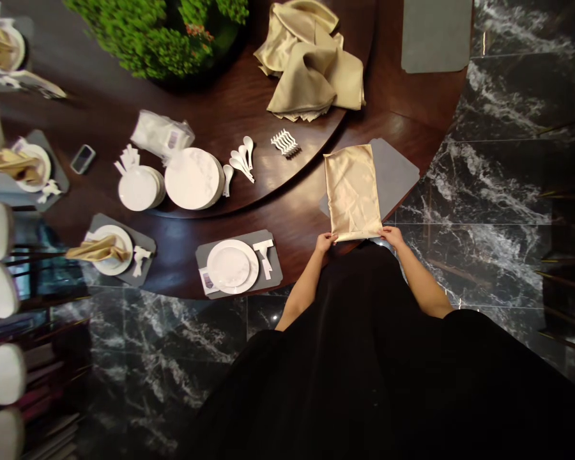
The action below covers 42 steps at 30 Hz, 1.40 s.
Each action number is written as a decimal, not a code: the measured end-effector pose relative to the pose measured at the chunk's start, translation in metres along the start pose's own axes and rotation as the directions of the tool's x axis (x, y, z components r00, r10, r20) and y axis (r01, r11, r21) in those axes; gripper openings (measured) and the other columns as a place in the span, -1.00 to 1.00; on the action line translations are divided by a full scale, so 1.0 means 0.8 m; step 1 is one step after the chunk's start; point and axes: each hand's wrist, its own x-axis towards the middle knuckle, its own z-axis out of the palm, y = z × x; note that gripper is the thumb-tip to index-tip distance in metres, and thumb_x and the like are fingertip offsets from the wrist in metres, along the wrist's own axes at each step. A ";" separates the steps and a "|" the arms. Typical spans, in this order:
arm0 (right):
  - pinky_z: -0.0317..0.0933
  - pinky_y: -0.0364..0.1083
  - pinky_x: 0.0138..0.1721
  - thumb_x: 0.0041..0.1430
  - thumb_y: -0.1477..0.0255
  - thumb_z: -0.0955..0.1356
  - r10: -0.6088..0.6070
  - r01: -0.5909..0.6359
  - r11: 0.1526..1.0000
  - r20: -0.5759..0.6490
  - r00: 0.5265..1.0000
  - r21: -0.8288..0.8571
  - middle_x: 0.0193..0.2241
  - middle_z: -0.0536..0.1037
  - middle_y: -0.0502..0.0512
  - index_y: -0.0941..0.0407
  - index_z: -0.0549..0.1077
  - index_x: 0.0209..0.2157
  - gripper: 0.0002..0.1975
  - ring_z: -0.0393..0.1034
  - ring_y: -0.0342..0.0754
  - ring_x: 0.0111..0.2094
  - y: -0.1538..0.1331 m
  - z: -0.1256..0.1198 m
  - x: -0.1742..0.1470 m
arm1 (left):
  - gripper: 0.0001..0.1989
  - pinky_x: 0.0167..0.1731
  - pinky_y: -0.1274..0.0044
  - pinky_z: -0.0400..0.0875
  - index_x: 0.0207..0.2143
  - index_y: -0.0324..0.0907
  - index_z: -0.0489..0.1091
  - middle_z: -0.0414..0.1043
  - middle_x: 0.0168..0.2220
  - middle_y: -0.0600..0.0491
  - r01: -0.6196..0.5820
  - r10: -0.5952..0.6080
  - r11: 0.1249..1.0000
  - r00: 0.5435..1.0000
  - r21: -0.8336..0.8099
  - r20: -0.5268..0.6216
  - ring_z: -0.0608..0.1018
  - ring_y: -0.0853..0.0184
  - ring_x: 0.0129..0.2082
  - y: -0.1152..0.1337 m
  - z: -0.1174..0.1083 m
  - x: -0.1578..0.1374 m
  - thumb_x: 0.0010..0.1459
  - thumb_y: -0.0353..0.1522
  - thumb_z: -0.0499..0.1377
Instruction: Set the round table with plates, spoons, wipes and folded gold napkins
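Observation:
A gold satin napkin [353, 188] lies spread as a rectangle over a grey placemat [397, 172] at the table's near edge. My left hand [326, 242] pinches its near left corner. At the near right corner, my right hand [391, 236] grips the cloth between thumb and fingers. The near edge of the napkin is stretched between the two hands and looks turned over in a narrow strip. A heap of similar gold napkins [311, 70] rests farther off on the raised round turntable.
The turntable [249, 191] carries stacked plates [194, 179], small plates [140, 188], white spoons [242, 160], white rests [284, 143], a plastic packet [160, 133] and a green plant [158, 38]. Place settings, one with a plate [232, 266], line the table to the left, near a phone [83, 160] and white chairs [0, 291].

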 end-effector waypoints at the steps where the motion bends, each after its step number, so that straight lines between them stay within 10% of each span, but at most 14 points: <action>1: 0.51 -0.12 -0.29 -0.12 0.43 0.73 -0.026 0.026 0.999 0.016 1.000 -0.020 -0.49 0.63 -0.01 0.11 0.60 -0.40 -0.67 0.47 -0.12 -0.45 -0.005 -0.005 0.000 | -0.57 -0.38 0.50 0.37 -0.45 -0.10 0.40 0.36 -0.59 0.16 -0.006 0.006 1.000 1.000 0.011 0.016 0.42 0.34 -0.55 0.003 -0.002 0.000 0.04 -0.11 0.55; 8: 0.50 -0.01 -0.03 -0.11 0.12 0.74 -0.338 0.345 0.931 0.080 0.938 -0.120 -0.38 0.65 0.05 0.08 0.61 -0.39 -0.56 0.52 0.02 -0.25 -0.062 -0.025 0.008 | -0.71 -0.06 0.41 0.51 -0.42 -0.13 0.56 0.59 -0.32 -0.02 -0.295 0.297 0.955 0.947 0.040 -0.119 0.60 0.17 -0.20 0.052 -0.022 0.007 0.18 -0.14 0.46; 15: 0.40 0.10 0.30 0.07 0.07 0.69 -0.592 0.607 0.794 0.185 0.784 -0.031 0.35 0.57 0.22 0.08 0.43 -0.47 -0.48 0.44 0.20 0.33 -0.133 -0.012 0.006 | -0.62 0.08 0.36 0.56 -0.35 -0.16 0.55 0.55 0.18 -0.22 -0.477 0.454 0.877 0.861 -0.055 -0.228 0.62 0.09 0.12 0.104 -0.039 0.019 0.25 -0.06 0.48; 20: 0.44 0.03 0.20 0.03 0.05 0.70 -0.511 0.522 0.852 0.242 0.825 0.020 -0.07 0.71 0.15 0.06 0.43 -0.41 -0.47 0.55 0.12 0.08 -0.138 -0.001 0.013 | -0.55 -0.30 0.52 0.56 -0.21 -0.14 0.48 0.52 -0.32 0.04 -0.344 0.311 0.922 0.931 -0.179 -0.188 0.55 0.34 -0.35 0.103 -0.041 0.019 0.32 0.05 0.41; 28: 0.53 -0.04 -0.08 0.00 0.11 0.71 -0.136 0.136 0.991 0.013 0.991 -0.004 -0.40 0.59 -0.01 0.06 0.46 -0.38 -0.51 0.51 -0.03 -0.24 -0.069 0.024 0.009 | -0.63 -0.41 0.54 0.61 -0.32 -0.15 0.42 0.48 -0.32 0.07 -0.185 0.154 0.959 0.976 -0.213 -0.155 0.53 0.38 -0.39 0.065 -0.017 0.008 0.27 -0.14 0.48; 42: 0.62 -0.25 -0.29 0.23 0.62 0.61 0.183 -0.205 0.967 0.145 0.972 0.153 -0.47 0.52 -0.05 0.10 0.38 -0.43 -0.61 0.48 -0.23 -0.42 -0.060 0.036 0.008 | -0.54 -0.23 0.49 0.70 -0.44 -0.13 0.31 0.44 -0.42 0.13 -0.021 -0.076 0.934 0.964 -0.357 -0.255 0.56 0.44 -0.41 0.033 -0.010 0.009 0.12 -0.25 0.57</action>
